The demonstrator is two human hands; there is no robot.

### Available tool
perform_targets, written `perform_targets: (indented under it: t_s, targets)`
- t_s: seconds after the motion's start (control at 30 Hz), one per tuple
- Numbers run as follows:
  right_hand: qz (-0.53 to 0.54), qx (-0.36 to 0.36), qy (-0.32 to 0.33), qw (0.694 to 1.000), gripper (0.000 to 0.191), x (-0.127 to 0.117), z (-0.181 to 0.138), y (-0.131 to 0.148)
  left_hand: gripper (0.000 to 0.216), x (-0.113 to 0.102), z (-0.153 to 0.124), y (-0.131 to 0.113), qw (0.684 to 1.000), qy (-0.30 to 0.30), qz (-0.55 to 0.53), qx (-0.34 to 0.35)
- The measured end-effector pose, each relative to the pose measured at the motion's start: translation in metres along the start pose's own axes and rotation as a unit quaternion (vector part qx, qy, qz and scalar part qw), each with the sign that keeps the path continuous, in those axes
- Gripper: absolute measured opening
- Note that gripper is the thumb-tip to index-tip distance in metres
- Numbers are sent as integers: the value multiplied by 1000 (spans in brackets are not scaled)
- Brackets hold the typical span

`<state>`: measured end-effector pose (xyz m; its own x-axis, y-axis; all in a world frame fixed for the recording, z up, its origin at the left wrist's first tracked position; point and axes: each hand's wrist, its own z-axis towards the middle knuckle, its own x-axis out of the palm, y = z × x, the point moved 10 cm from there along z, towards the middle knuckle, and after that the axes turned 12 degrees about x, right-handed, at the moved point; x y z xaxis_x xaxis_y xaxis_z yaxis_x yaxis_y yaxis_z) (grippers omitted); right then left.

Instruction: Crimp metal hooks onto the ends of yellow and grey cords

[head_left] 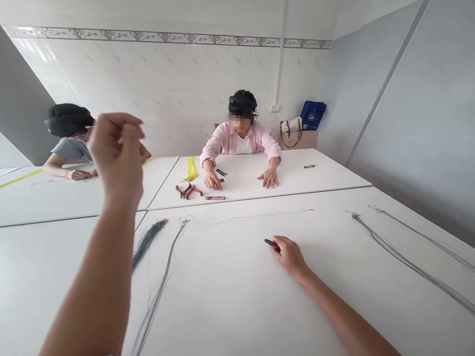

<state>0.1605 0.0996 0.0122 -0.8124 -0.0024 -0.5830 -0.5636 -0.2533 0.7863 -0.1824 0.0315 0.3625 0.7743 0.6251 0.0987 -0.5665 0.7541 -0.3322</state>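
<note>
My left hand (117, 153) is raised high above the white table (226, 310), fingers pinched together; whatever they pinch is too thin to make out. My right hand (291, 256) rests on the table, closed on a small black-and-red tool (270, 243) whose tip sticks out to the left. A bundle of thin grey wires (156, 293) lies on the table below my left arm, beside a shorter dark bundle (146, 242). One single fine wire (259, 216) runs across the table beyond my right hand.
More grey wire strands (413, 265) lie at the right. A person in pink sits at the far table with red pliers (188, 190), a pink cutter (216, 198) and yellow wires (190, 168). Another person sits at the left. Bags (304, 123) stand in the corner.
</note>
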Motion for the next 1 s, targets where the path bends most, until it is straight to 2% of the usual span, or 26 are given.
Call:
perform_targets:
  t_s: [0.07, 0.13, 0.2, 0.23, 0.3, 0.33, 0.4, 0.47, 0.5, 0.57, 0.63, 0.67, 0.83, 0.9, 1.0]
  targets:
    - [56, 23, 8, 998, 34, -2, 3, 10, 9, 32, -37, -24, 996, 75, -48, -17]
    - [122, 42, 25, 991, 42, -3, 8, 28, 10, 64, -84, -29, 980, 166, -77, -80]
    - [191, 52, 60, 978, 49, -3, 13, 53, 16, 96, -131, -28, 945, 276, -109, -140]
    - [223, 54, 84, 970, 52, -2, 16, 67, 19, 106, -150, -26, 928, 312, -114, -167]
    - [272, 51, 131, 952, 58, -3, 19, 96, 20, 116, -173, -22, 908, 346, -116, -205]
    - [314, 46, 164, 934, 60, -3, 19, 111, 20, 118, -178, -21, 904, 350, -113, -217]
    - [475, 30, 281, 833, 61, 1, 14, 142, 20, 119, -180, -24, 903, 352, -110, -222]
    - [566, 5, 357, 743, 64, -1, 7, 166, 20, 118, -177, -31, 906, 353, -108, -209]
    - [584, -5, 380, 717, 65, -2, 4, 174, 20, 117, -174, -34, 908, 352, -107, -200]
    - [592, -15, 406, 696, 66, -2, 1, 182, 21, 115, -172, -41, 912, 353, -103, -184]
    - [582, -19, 407, 704, 65, -3, 0, 185, 22, 113, -171, -45, 913, 356, -99, -171]
    - [571, -22, 394, 720, 62, -6, 1, 185, 22, 113, -171, -46, 914, 358, -96, -165]
    - [491, -15, 250, 834, 44, -28, 10, 177, 25, 114, -170, -52, 920, 369, -54, -117]
    - [468, -5, 209, 858, 36, -35, 11, 174, 25, 116, -170, -55, 920, 378, -33, -95]
    - [437, 3, 184, 880, 30, -39, 11, 171, 25, 118, -169, -55, 920, 383, -9, -83]
